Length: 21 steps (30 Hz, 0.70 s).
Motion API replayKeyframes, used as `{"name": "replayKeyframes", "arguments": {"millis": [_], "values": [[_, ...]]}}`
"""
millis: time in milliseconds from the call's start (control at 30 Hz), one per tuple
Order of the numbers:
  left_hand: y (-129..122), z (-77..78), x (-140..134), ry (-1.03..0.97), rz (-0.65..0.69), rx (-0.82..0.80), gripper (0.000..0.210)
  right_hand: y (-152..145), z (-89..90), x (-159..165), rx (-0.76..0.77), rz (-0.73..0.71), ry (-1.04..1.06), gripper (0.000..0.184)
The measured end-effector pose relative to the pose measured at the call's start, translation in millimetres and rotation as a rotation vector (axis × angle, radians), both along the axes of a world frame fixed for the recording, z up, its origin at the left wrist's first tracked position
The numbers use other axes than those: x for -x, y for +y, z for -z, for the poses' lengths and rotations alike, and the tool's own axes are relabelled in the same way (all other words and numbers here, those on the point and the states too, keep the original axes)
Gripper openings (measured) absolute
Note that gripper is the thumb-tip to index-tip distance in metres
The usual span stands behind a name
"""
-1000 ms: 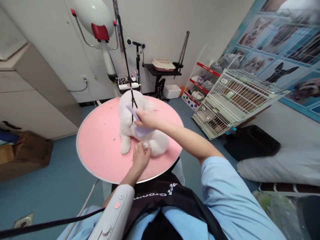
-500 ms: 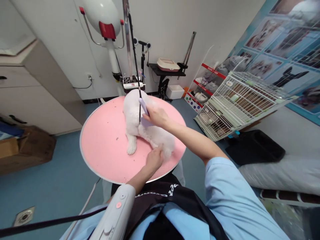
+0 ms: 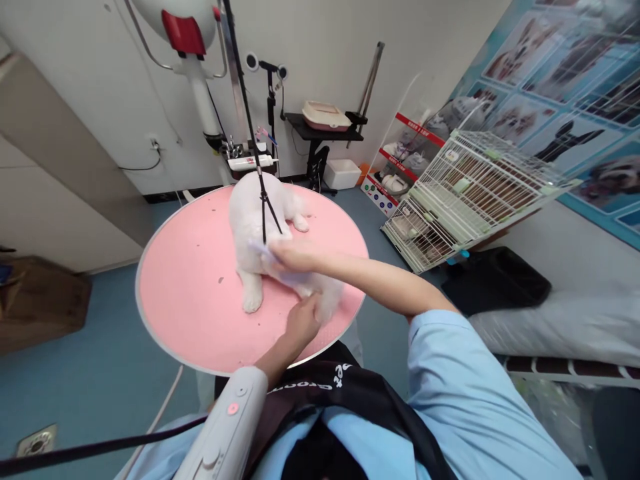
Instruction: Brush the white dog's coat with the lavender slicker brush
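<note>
A white fluffy dog (image 3: 245, 217) is on a round pink grooming table (image 3: 185, 287), with a black grooming loop (image 3: 263, 197) running down to its body. My right hand (image 3: 296, 255) is closed around a lavender pet brush (image 3: 261, 251), held against the dog's coat; motion blurs the brush, and its head is hard to make out. Lower down, my left hand (image 3: 303, 320) grips the fluffy fur at the dog's near end, fingers closed. Whether a leg or the tail is inside that fur I cannot tell.
In the foreground a grey device (image 3: 225, 417) with a pink button lies over my left forearm. Behind the table stand a white-and-red dryer (image 3: 185, 33) and a tool tray with a white tube (image 3: 250, 163). A wire cage (image 3: 450, 200) stands on the right.
My right hand and the brush have moved down and left along the dog's coat. My left hand keeps its grip on the fur. The view has shifted slightly.
</note>
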<state>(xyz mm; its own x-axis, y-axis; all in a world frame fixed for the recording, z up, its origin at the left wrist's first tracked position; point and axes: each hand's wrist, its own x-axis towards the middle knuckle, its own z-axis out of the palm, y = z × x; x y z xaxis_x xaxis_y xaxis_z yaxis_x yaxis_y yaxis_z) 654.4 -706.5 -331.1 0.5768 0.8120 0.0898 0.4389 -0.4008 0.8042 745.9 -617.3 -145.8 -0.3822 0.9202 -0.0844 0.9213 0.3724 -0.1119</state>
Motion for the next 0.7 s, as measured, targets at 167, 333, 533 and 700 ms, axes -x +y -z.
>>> {"name": "replayKeyframes", "arguments": {"millis": [167, 333, 533, 700], "values": [[-0.2, 0.1, 0.7, -0.036, -0.003, 0.02, 0.036, -6.1, -3.6, -8.8, -0.157, 0.106, 0.072, 0.031], [0.0, -3.9, 1.8, -0.096, -0.028, -0.004, 0.036, -5.8, 6.7, -16.0, -0.058, 0.122, 0.036, 0.028], [-2.8, -7.4, 2.6, -0.089, 0.021, -0.004, 0.035, -5.6, 6.9, -14.9, 0.04, -0.04, 0.087, 0.027], [-4.0, -2.5, 4.1, -0.136, -0.043, 0.024, 0.034, 3.0, -3.1, -23.9, -0.212, 0.344, 0.092, 0.034]]}}
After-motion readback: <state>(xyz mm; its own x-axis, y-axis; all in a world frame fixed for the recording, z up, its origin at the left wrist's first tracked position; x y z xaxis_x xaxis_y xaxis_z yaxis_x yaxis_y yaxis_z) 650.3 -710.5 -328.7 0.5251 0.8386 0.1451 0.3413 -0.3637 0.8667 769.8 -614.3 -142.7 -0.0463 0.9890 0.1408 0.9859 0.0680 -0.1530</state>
